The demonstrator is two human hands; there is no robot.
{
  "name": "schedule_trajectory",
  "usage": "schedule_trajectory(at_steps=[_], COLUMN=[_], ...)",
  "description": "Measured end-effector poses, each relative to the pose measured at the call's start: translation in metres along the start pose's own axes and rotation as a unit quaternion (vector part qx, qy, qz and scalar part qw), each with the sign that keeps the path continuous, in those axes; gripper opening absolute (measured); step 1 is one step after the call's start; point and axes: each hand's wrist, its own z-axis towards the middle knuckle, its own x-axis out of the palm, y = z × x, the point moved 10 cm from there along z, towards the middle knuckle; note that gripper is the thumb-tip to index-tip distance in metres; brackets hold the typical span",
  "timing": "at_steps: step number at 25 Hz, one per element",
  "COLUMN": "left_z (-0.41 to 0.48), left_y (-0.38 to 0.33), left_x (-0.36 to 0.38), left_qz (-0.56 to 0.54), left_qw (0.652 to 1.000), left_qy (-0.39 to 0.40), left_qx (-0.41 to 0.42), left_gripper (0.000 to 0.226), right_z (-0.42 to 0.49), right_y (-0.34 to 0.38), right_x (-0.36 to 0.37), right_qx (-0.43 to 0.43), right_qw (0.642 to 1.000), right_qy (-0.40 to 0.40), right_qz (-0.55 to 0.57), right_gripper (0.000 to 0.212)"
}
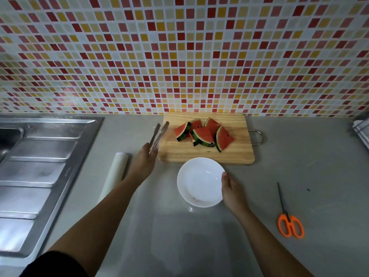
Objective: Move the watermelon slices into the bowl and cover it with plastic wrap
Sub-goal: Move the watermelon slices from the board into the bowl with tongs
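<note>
The grey desk [299, 166] runs under the tiled wall, with the steel sink [40, 156] off to my left. At the back sits the wooden cutting board [199, 154], and the roll of plastic wrap [115, 172] lies between it and the sink.

The white bowl [191, 176] stands empty just in front of the board, nearly touching its near edge. My right hand [231, 188] holds the bowl's right side with the thumb on the rim; I can't see the fingers behind it. My left hand [146, 156] is curled round the handle end of the metal tongs [158, 134], whose tips are slightly apart over the board's left edge.

The watermelon slices [203, 134] are all on the board, overlapping in a loose heap. The orange scissors [290, 224] lie well off to the right.

The step in hand, I'd say, is the first pick. I should swing the tips right to the nearest slice at the left of the heap. Gripping across rind and flesh rather than the soft point should stop it tearing. Keeping the bowl steady and close makes the carry short.
</note>
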Motion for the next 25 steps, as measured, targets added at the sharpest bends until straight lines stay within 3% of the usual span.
schedule_trajectory(at_steps=[2,5,11,18,25], left_z=[-0.010,-0.019,-0.018,-0.017,-0.011], left_y=[-0.016,-0.031,-0.038,-0.055,-0.059], left_x=[-0.010,0.000,0.031,0.028,0.027], left_qz=[0.165,0.248,0.315,0.331,0.356], left_qw=[0.976,0.942,0.922,0.894,0.880], left_qy=[-0.084,-0.110,-0.082,-0.155,-0.149], left_qx=[0.116,0.198,0.208,0.257,0.279], left_gripper=[0.032,0.031,0.029,0.029,0.028], right_z=[0.001,0.002,0.003,0.003,0.002], right_y=[0.001,0.000,0.002,0.004,0.004], right_x=[0.000,-0.001,-0.001,-0.002,-0.001], right_qx=[0.000,-0.005,-0.011,-0.013,-0.011], right_qw=[1.000,1.000,1.000,0.999,1.000], right_qy=[-0.001,-0.006,-0.013,-0.015,-0.014], right_qz=[-0.008,-0.022,-0.025,-0.028,-0.008], right_gripper=[0.042,0.040,0.037,0.037,0.039])
